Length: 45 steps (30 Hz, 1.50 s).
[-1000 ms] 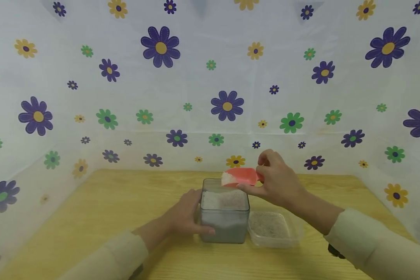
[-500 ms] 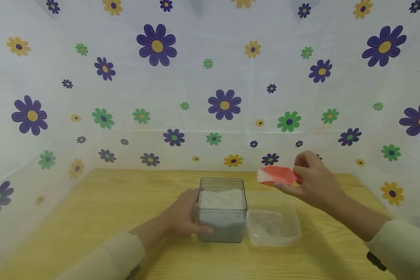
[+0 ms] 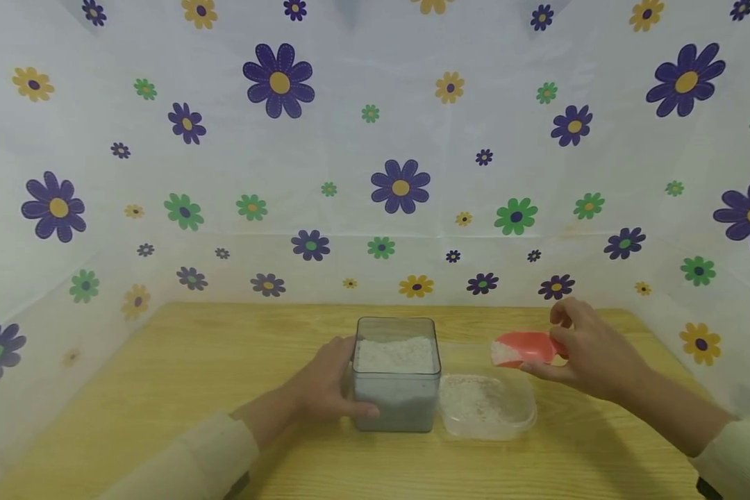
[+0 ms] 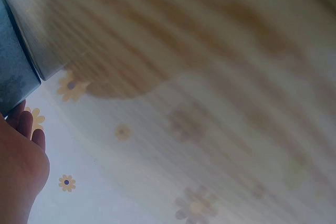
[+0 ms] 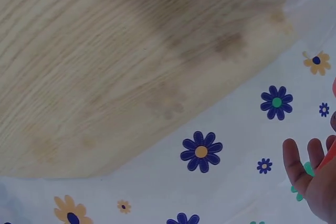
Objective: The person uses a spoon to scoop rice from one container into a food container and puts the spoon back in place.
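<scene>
My right hand (image 3: pixel 590 351) pinches a red scoop (image 3: pixel 531 346) by its handle. A little white rice-like grain (image 3: pixel 503 353) lies at the scoop's tip, which points left above the far right part of a clear shallow plastic box (image 3: pixel 521 417). More of that grain is spread thinly in the box. My left hand (image 3: pixel 325 382) grips the left side of a grey see-through square container (image 3: pixel 396 403), thumb on its front. White grain (image 3: pixel 395 355) fills much of the container. In the right wrist view, only part of my hand (image 5: pixel 317 187) and a red edge of the scoop show.
Both containers stand side by side on a wood-grain table (image 3: pixel 162 389). A white cloth (image 3: pixel 344 139) with printed flowers hangs behind and along both sides, close to the table's edges.
The scoop in my right hand has moved right from above the grey container, then lower, to over the clear box. More white grain shows in the box. My left hand has stayed on the container.
</scene>
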Tool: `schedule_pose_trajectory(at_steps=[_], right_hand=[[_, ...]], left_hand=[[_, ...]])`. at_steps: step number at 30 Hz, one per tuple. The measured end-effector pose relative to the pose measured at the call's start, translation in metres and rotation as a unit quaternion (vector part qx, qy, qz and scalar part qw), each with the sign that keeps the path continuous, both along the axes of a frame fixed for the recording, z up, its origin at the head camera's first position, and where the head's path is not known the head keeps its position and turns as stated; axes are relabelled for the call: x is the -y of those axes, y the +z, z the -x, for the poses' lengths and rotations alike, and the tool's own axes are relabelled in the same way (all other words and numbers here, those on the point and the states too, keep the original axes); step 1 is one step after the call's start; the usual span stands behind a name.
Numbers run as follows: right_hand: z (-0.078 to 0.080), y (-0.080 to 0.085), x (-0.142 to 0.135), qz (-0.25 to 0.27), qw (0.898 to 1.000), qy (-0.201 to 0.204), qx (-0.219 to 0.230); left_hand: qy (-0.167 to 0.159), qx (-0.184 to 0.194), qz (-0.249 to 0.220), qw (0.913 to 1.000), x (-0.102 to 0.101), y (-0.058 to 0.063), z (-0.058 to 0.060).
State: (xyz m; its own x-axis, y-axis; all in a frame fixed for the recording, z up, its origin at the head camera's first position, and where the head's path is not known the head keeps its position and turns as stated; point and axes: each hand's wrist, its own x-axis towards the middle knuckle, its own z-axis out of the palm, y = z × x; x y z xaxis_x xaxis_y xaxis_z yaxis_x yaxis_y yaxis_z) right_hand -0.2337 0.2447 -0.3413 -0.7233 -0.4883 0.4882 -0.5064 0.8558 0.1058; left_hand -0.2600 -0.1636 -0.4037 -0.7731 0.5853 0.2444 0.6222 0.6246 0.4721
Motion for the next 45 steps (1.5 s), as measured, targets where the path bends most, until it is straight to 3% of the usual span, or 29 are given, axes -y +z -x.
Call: schedule_pose_trajectory(at_steps=[5,13,20,25,28,32,34,35,36,38,40,42,43,44,45], right_hand=[[0.000,-0.005,-0.008,-0.020,1.000,0.005,-0.010],[0.002,-0.003,-0.013,-0.052,0.995,0.038,-0.072],[0.001,0.003,-0.010,-0.120,0.986,0.058,-0.102],[0.003,0.007,-0.008,-0.176,0.964,0.111,-0.168],[0.005,0.008,-0.006,-0.212,0.942,0.132,-0.224],[0.007,0.007,-0.004,-0.210,0.912,0.198,-0.292],[0.008,0.006,-0.003,-0.191,0.905,0.226,-0.307],[0.009,0.006,-0.003,-0.182,0.906,0.232,-0.305],[0.009,0.005,-0.003,-0.178,0.910,0.227,-0.297],[0.008,0.005,-0.004,-0.165,0.935,0.202,-0.242],[0.005,0.005,-0.002,-0.142,0.969,0.148,-0.140],[0.000,0.007,0.001,-0.098,0.992,0.083,0.002],[-0.002,0.007,0.003,-0.069,0.994,0.055,0.067],[-0.003,0.009,0.005,-0.032,0.989,0.025,0.145],[-0.004,0.011,0.007,0.009,0.973,-0.009,0.229]], left_hand=[[0.003,-0.001,-0.008,1.0000,0.000,-0.001,-0.001],[0.001,-0.001,-0.008,1.0000,0.000,0.000,-0.001],[-0.005,0.004,-0.006,1.0000,0.000,0.002,-0.001],[-0.009,0.004,-0.013,0.9999,0.001,0.002,0.000],[-0.019,0.000,-0.022,0.9996,0.000,0.000,0.002],[-0.031,-0.003,-0.034,0.9989,0.000,-0.001,0.005],[-0.030,-0.003,-0.033,0.9990,0.000,-0.002,0.005],[-0.027,-0.002,-0.031,0.9991,0.000,-0.002,0.004],[-0.024,0.003,-0.030,0.9993,0.000,-0.002,0.004],[-0.015,0.004,-0.019,0.9997,0.001,-0.002,0.003],[-0.005,0.004,-0.007,1.0000,0.001,-0.002,0.001],[-0.008,0.007,-0.010,0.9999,0.001,-0.001,0.001],[-0.009,0.008,-0.009,0.9999,0.001,-0.001,0.002],[-0.013,0.008,-0.013,0.9998,0.000,-0.001,0.002],[-0.015,0.008,-0.017,0.9997,0.000,-0.001,0.002]])
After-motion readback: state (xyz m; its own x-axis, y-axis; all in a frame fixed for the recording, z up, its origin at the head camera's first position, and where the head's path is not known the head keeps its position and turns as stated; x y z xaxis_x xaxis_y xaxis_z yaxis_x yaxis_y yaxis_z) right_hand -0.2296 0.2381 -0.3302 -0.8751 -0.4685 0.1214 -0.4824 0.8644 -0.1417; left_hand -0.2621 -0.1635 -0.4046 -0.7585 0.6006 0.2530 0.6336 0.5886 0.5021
